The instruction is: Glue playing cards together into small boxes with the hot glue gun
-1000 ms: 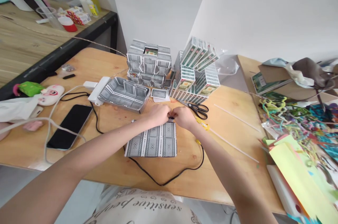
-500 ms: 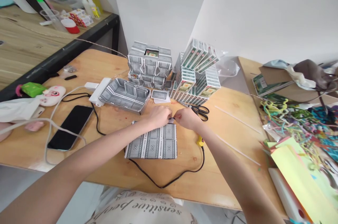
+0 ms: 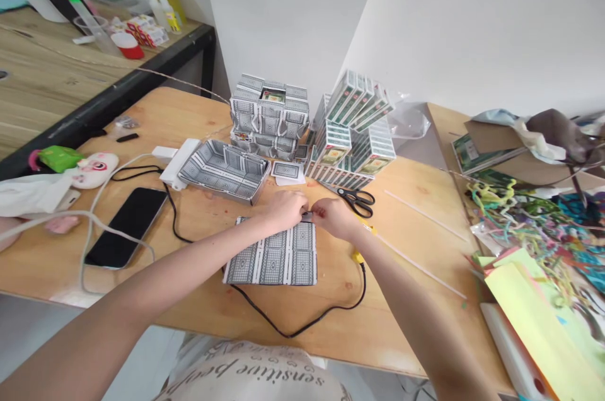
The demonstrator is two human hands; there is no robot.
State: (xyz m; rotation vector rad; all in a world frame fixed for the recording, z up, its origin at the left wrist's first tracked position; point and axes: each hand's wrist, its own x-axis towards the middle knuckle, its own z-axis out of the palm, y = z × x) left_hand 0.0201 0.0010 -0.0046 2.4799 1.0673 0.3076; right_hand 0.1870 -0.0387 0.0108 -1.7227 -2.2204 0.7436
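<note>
A flat panel of joined grey-patterned cards [image 3: 283,256] lies on the wooden table in front of me. At its far right edge, my left hand [image 3: 287,209] is closed, its fingers pinched on a small dark piece [image 3: 307,216]. Just right of it, my right hand [image 3: 333,217] is also closed, fingertips at the other end of that piece. What the piece is cannot be made out. Black scissors [image 3: 357,199] lie beyond my right hand. A yellow-handled corded tool [image 3: 358,256] rests partly hidden beneath my right wrist.
Behind are an open card tray [image 3: 224,171], a stacked card structure [image 3: 269,114] and piled card boxes [image 3: 352,136]. A phone [image 3: 126,227] and cables lie left. Thin white sticks [image 3: 420,265], coloured papers [image 3: 534,319] and pipe cleaners [image 3: 534,212] are at right.
My right hand has shifted slightly, and more of the yellow tool shows beside its wrist. Both hands stay at the panel's far edge.
</note>
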